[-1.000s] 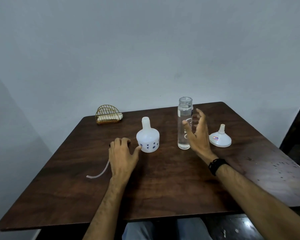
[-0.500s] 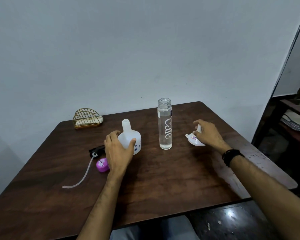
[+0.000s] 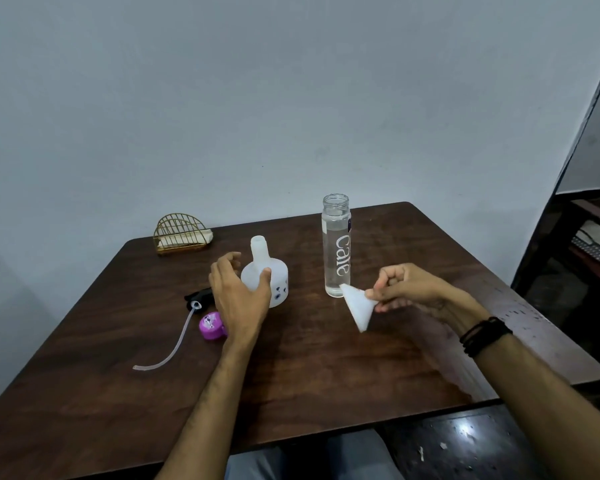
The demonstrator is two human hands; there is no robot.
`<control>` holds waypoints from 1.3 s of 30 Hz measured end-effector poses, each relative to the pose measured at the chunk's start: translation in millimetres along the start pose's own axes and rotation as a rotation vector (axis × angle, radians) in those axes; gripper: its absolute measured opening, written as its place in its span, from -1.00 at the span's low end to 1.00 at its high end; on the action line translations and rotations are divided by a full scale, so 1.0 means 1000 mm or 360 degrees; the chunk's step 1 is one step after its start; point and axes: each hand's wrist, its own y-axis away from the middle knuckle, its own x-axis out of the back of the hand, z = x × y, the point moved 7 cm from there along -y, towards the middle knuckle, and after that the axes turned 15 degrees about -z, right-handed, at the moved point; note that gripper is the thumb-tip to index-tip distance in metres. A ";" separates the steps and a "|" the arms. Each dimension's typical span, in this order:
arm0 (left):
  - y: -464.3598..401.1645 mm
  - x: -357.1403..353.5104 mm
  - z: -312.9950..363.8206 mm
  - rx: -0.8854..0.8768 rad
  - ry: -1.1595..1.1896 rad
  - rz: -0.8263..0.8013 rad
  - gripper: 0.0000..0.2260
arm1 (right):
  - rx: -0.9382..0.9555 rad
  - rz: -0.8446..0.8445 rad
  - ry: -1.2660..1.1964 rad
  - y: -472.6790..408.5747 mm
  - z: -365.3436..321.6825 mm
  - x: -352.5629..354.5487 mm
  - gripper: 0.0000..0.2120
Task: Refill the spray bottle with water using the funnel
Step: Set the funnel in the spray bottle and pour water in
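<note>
The white spray bottle [image 3: 272, 271], cap off and neck open, stands upright near the middle of the dark wooden table [image 3: 326, 368]. My left hand [image 3: 238, 292] holds its body from the left, thumb across the front. To its right stands a tall clear glass bottle [image 3: 336, 247] of water, uncapped. My right hand [image 3: 407, 287] pinches the white funnel [image 3: 357, 304] by its spout and holds it tilted above the table, in front of the glass bottle. The spray head [image 3: 201, 299] with its purple cap and long tube lies left of my left hand.
A gold wire napkin holder [image 3: 181, 233] sits at the table's back left corner. The tube [image 3: 168, 351] trails toward the front left. A dark shelf with items [image 3: 593, 244] stands off the table's right side. The wall is close behind the table.
My right hand has lifted the funnel off the table and brought it left, toward me, tilting it. My left hand stays on the spray bottle.
</note>
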 end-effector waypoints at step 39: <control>-0.093 0.017 0.031 0.0000 0.0840 -0.0481 -0.29 | 0.0806 0.0556 0.0632 -0.119 -0.044 -0.111 -0.38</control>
